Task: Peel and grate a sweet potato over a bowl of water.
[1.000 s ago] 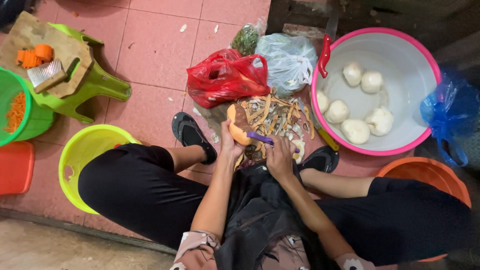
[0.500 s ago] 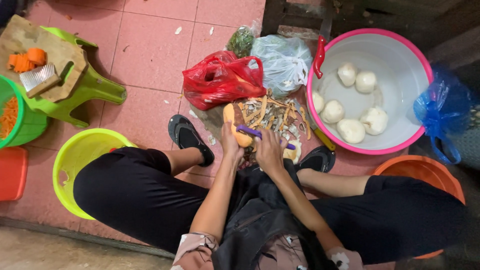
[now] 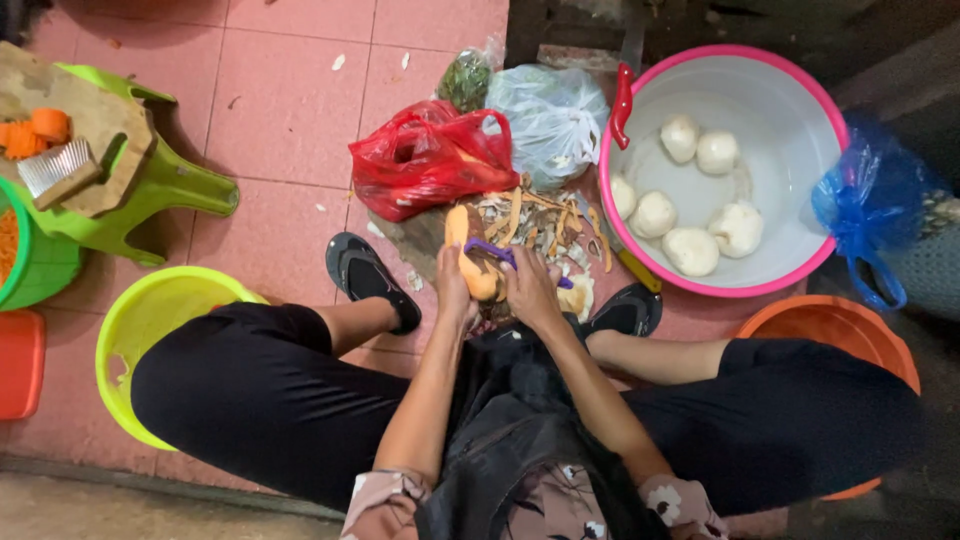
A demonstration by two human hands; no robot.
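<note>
Left hand (image 3: 455, 292) grips orange root (image 3: 468, 255); right hand (image 3: 530, 290) grips purple peeler (image 3: 492, 252), now slid lower on root. More skin off; peels (image 3: 545, 215) just beyond.

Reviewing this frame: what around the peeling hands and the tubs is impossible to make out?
- Peeler blade, head view: too small, partly behind the right hand.
- Lower end of the orange vegetable: covered by the left hand.
- Red bag and clear bag: contents hidden by crumpled plastic.
- Orange tub: inside blocked by the person's leg.
- Green bowl: cut off by the left edge.
</note>
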